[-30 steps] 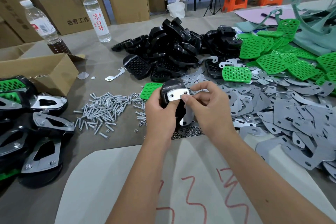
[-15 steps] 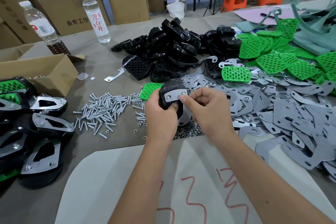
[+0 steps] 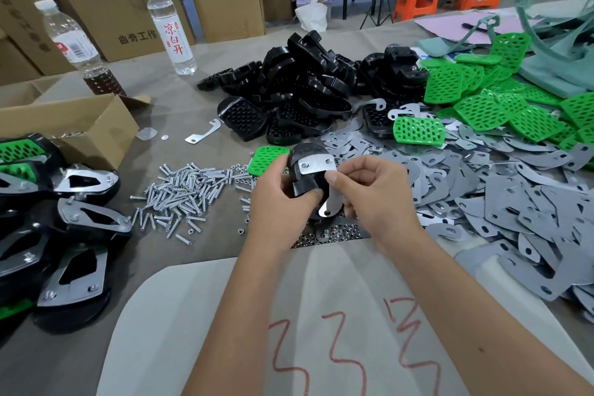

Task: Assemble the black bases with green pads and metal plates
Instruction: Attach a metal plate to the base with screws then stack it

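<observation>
Far left edge of bench [image 3: 180, 112]: finished assemblies [image 3: 69, 228] stacked, black with metal plates bolted on, green showing at two of them. Behind these, open cardboard box [image 3: 80, 128]; two bottles [image 3: 170, 29] upright further back, cartons beyond.

Left of centre: loose heap of screws [image 3: 183, 190] on the bench, small nuts scattered at its right side. One stray metal bracket [image 3: 203, 133] lying alone above the heap.

Centre, held above the bench: black base [image 3: 305, 170], underside toward camera, metal plate [image 3: 316, 165] laid across it with two fasteners visible. Left hand [image 3: 279, 199] curled round the base's left side, fingers wrapped under. Right hand [image 3: 376, 193] pinching the plate's lower limb between thumb and fingers. Single green pad [image 3: 266, 159] just behind the left hand (touching it or not, cannot tell). Tray of nuts [image 3: 331, 233] directly below both hands.

Behind centre: pile of black bases [image 3: 299, 87].

Right: spread of grey metal plates [image 3: 501, 202]; green pads [image 3: 482, 100] heaped beyond them.
</observation>
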Available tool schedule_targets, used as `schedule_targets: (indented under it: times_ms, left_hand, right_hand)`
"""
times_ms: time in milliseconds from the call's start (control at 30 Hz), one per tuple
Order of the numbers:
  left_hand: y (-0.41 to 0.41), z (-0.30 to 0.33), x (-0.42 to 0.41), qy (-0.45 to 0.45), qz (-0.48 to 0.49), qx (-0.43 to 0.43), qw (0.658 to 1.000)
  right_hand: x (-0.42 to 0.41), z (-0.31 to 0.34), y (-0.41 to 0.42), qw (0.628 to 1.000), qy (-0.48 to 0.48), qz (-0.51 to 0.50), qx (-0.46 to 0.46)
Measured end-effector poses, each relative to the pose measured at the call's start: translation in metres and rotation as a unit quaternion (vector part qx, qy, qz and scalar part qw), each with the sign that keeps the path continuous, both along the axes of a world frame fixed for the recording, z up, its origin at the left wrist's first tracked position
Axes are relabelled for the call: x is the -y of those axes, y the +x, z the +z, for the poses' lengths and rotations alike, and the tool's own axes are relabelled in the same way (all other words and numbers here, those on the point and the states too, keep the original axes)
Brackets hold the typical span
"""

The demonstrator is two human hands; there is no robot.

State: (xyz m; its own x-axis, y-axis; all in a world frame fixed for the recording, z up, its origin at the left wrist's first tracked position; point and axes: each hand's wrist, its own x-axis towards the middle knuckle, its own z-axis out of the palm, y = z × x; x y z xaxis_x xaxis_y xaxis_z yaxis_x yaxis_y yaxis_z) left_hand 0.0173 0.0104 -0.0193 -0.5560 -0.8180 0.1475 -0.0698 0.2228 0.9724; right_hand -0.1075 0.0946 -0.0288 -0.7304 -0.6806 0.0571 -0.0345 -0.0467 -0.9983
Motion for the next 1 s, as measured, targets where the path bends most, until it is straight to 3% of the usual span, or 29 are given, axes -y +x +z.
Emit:
schedule_targets:
  times_ms: [167, 833, 1000]
  left_hand:
    - [0.007, 0.0042, -0.0004, -0.076, 0.001, 0.051, 0.996]
    - [0.0054, -0.0016, 0.0038, 0.031, -0.037, 0.026, 0.998]
    - [0.0053, -0.0019, 0.0042, 0.012, -0.06, 0.024, 0.998]
  right_hand:
    - [0.0003, -0.0007, -0.0007, 1.0, -0.009, -0.016, -0.006]
    - [-0.0027, 0.0016, 0.0028, 0.996, -0.085, -0.012, 0.009]
    - [-0.003, 0.0024, 0.0026, 0.995, -0.089, -0.022, 0.024]
